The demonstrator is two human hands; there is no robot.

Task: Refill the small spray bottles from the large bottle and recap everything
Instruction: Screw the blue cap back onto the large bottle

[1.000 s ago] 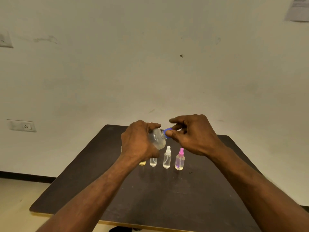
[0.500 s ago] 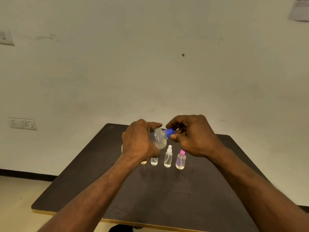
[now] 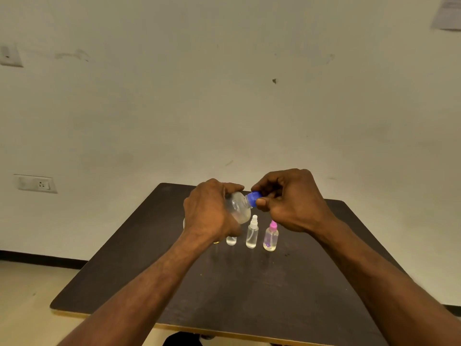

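My left hand grips the large clear bottle, held tilted above the table with its neck pointing right. My right hand pinches the blue cap, which sits on the bottle's neck. Below the hands a row of small bottles stands on the dark table: a pink-topped spray bottle, a white-topped spray bottle, and a small clear bottle whose top is hidden by my left hand. A yellowish bottle peeks out under my left wrist.
The table's far edge meets a pale wall. A wall socket is at the left, a paper sheet at the top right. The table's front edge lies near me, with floor to the left.
The blue cap was held just off the neck a second ago; now it sits on the neck with my right fingers wrapped round it. The large bottle stayed tilted in my left hand.
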